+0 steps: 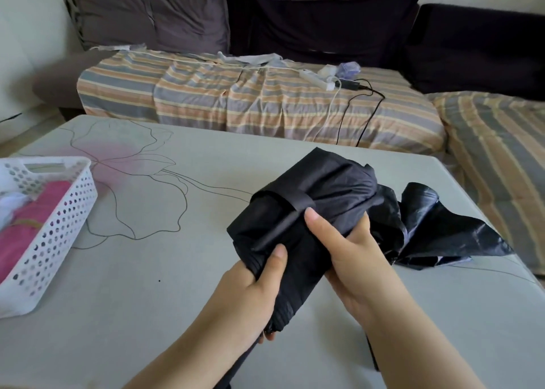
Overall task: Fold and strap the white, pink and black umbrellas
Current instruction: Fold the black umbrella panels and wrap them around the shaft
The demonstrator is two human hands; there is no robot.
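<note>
the table (147, 270) fills the near ground, with the sofa (265, 105) behind it along its far edge. a basket (50, 235) sits on the table at the left side, and inside it lie two folded umbrellas (26, 229), one nearer the left wall, though that one is partly cut off. at the right of the table, the umbrella (309, 211) is held above the surface between the left hand (250, 294), nearer and lower, and the right hand (351, 253), further right. a plastic bag (436, 226) lies on the table just behind and right of the hands. a power strip (315, 79) and cables rest on the sofa seat behind.
</note>
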